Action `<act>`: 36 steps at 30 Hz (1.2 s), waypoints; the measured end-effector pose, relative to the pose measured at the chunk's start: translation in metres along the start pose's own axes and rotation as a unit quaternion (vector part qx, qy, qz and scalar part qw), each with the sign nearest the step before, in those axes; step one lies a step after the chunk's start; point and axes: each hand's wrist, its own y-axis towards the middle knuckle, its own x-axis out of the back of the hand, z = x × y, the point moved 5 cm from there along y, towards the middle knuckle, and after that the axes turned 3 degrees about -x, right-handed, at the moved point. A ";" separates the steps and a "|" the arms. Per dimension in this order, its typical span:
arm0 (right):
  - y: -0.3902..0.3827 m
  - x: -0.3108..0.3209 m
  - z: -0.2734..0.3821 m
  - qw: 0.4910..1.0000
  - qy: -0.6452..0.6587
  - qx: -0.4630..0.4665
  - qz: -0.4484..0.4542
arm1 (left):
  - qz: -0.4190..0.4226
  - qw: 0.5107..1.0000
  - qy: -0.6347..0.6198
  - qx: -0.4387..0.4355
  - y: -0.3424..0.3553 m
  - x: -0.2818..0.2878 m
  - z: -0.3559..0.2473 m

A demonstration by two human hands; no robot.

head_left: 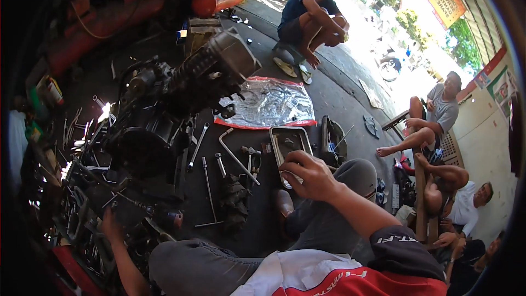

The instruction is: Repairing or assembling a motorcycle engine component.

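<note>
My right hand (307, 170) is closed on the near end of a shallow metal tray (291, 142) above my bent leg. My left hand (112, 225) reaches down at the lower left among scattered tools (93, 186); its fingers are too dark and blurred to read. A black motorcycle engine (142, 148), with a finned cylinder (200, 71) tilted up, stands ahead of me to the left. Between it and the tray lie a combination wrench (198, 145), an L-shaped bar (238, 154), a T-handle wrench (206, 192) and a dark crumpled rag (235, 208).
A red-edged plastic sheet (274, 101) lies beyond the engine, red cylindrical tanks (98, 27) at upper left. A person (309, 16) squats near sandals (286, 67); another (438, 109) and several more people sit along the right wall. A dark elongated part (334, 131) lies right of the tray.
</note>
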 end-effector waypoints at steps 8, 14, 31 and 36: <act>-0.038 -0.029 -0.006 0.995 0.098 0.021 0.012 | -0.279 0.848 -0.378 0.244 -0.054 0.246 -0.046; -0.028 -0.022 0.045 0.980 0.171 0.084 0.061 | -0.223 0.855 -0.469 0.016 0.007 0.428 -0.289; -0.073 0.153 -0.049 0.968 0.143 -0.149 -0.140 | 0.111 0.394 -0.903 0.131 0.140 0.248 -0.695; -0.018 0.145 -0.018 0.998 -0.010 -0.061 0.023 | 0.043 0.234 -0.954 0.180 0.129 0.201 -0.650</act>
